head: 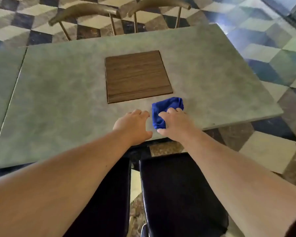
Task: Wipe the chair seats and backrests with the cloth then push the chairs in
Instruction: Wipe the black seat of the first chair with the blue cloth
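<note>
**Cloth [166, 105] gripped at the near edge of the table [58, 100]**

Seats [178, 194] of two dark chairs lie nearest, their far ends meeting the table's near edge. On that edge the left hand [132, 124] rests loosely curled, holding nothing. Just beside it, the right hand [175, 124] clutches the blue cloth (bunched, not spread flat). Past them a wooden panel [137, 76] sits in the table's middle, and two curved backrests [85, 11] stand at its far side. Likely risk: a wadded cloth wipes narrow streaks and misses patches.
</note>
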Tool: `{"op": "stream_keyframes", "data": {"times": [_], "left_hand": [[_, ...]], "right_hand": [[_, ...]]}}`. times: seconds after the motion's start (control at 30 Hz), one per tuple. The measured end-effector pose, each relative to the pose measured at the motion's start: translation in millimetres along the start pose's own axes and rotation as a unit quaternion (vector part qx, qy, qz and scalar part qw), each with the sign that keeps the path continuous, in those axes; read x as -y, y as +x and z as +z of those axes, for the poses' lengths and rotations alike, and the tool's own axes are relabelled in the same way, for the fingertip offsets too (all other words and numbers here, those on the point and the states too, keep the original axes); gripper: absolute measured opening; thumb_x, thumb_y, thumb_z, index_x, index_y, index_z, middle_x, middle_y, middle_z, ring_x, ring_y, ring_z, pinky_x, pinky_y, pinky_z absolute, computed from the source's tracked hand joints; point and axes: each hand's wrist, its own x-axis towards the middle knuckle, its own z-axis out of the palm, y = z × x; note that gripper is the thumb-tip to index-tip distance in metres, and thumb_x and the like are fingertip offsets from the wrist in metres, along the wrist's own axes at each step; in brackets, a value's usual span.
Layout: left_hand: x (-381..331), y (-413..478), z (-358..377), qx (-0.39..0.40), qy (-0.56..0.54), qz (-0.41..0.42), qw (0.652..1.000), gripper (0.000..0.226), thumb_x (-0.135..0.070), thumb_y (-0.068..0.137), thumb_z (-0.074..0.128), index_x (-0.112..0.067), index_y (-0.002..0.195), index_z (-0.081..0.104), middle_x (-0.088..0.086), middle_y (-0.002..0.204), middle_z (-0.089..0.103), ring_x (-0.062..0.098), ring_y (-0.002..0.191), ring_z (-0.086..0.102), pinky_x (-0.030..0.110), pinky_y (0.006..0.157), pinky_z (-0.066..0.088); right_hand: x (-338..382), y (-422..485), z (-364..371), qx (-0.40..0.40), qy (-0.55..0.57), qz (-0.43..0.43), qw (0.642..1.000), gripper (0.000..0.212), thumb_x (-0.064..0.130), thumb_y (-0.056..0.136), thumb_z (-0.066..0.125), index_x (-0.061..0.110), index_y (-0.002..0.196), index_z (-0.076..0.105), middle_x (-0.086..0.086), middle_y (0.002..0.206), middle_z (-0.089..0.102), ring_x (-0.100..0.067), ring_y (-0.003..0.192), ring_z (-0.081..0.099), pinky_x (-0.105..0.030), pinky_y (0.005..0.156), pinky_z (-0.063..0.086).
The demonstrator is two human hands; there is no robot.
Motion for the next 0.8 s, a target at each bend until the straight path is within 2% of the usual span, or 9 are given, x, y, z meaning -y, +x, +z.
{"op": "stream_keyframes", "data": {"times": [0.1,0.2,0.27,0.33,0.4,0.47,0.53,0.67,0.8], "left_hand": [[8.8,-1.0,4.9,0.015,0.005,-0.010,1.000,0.075,-0.053,0.092,0.069,-0.027,0.157,0.041,0.001,0.155,0.049,0.027,0.135,0.054,0.046,0.101,0.055],[25.9,-9.7,10.3,0.025,0.000,-0.024,0.999,0.075,-0.052,0.092,0.069,-0.027,0.158,0.041,0.002,0.155,0.050,0.027,0.134,0.054,0.048,0.101,0.055],[38.4,-17.2,11.9,0.020,0.000,-0.024,1.000,0.075,-0.051,0.092,0.070,-0.027,0.157,0.042,0.002,0.154,0.051,0.028,0.134,0.055,0.047,0.101,0.055],[52.8,-26.9,14.5,0.012,-0.004,-0.032,0.999,0.074,-0.051,0.092,0.070,-0.027,0.156,0.042,0.002,0.153,0.051,0.028,0.134,0.055,0.046,0.100,0.055],[72.3,-39.8,17.4,0.002,-0.016,-0.043,0.999,0.074,-0.050,0.092,0.070,-0.029,0.156,0.042,0.001,0.153,0.051,0.028,0.133,0.056,0.045,0.098,0.056],[98.6,-57.4,18.2,-0.012,-0.034,-0.060,0.998,0.076,-0.050,0.091,0.072,-0.030,0.157,0.040,0.000,0.154,0.051,0.027,0.132,0.057,0.042,0.095,0.056],[127.8,-80.7,16.2,-0.028,-0.057,-0.078,0.995,0.078,-0.052,0.089,0.076,-0.033,0.156,0.039,-0.002,0.153,0.052,0.025,0.130,0.057,0.039,0.091,0.054],[187.8,-137.0,9.8,-0.045,-0.133,-0.106,0.984,0.071,-0.060,0.083,0.078,-0.037,0.143,0.049,-0.008,0.133,0.059,0.018,0.103,0.063,0.033,0.074,0.048],[246.2,-190.0,7.1,-0.034,-0.129,-0.142,0.981,0.034,-0.048,0.093,0.068,-0.028,0.120,0.058,-0.006,0.107,0.064,0.022,0.088,0.063,0.035,0.066,0.043]], "right_hand": [[5.3,7.8,12.1,-0.015,-0.041,0.022,0.999,0.045,0.043,0.094,0.064,0.018,0.130,0.055,-0.011,0.129,0.054,-0.036,0.122,0.048,-0.046,0.088,0.049],[16.5,16.8,23.3,-0.056,-0.029,0.045,0.997,0.022,0.022,0.098,0.059,0.014,0.118,0.058,-0.011,0.115,0.055,-0.037,0.114,0.050,-0.043,0.073,0.039],[29.4,21.2,25.6,-0.072,0.024,0.059,0.995,0.016,0.017,0.100,0.051,0.015,0.112,0.060,-0.010,0.107,0.056,-0.035,0.107,0.052,-0.041,0.070,0.035],[53.0,20.7,26.1,-0.089,0.117,0.059,0.987,0.016,0.020,0.102,0.046,0.018,0.106,0.061,-0.006,0.103,0.057,-0.031,0.099,0.053,-0.040,0.068,0.040],[86.2,14.9,24.8,-0.102,0.200,0.026,0.974,0.012,0.022,0.100,0.048,0.020,0.097,0.060,-0.001,0.098,0.057,-0.024,0.088,0.056,-0.039,0.066,0.045],[124.7,7.9,21.9,-0.104,0.261,-0.014,0.960,0.011,0.025,0.100,0.050,0.024,0.091,0.058,0.005,0.092,0.055,-0.016,0.077,0.056,-0.034,0.061,0.041],[166.3,0.9,18.6,-0.091,0.308,-0.044,0.946,0.012,0.029,0.101,0.050,0.026,0.093,0.057,0.008,0.094,0.055,-0.009,0.075,0.056,-0.029,0.059,0.039],[253.9,-11.2,12.0,-0.047,0.371,-0.094,0.923,0.012,0.024,0.099,0.047,0.029,0.097,0.057,0.008,0.090,0.062,-0.007,0.076,0.059,-0.031,0.062,0.047],[328.1,-16.8,10.2,-0.014,0.369,-0.112,0.923,0.018,0.015,0.097,0.046,0.028,0.099,0.059,0.006,0.085,0.067,-0.013,0.078,0.062,-0.040,0.066,0.050]]}}
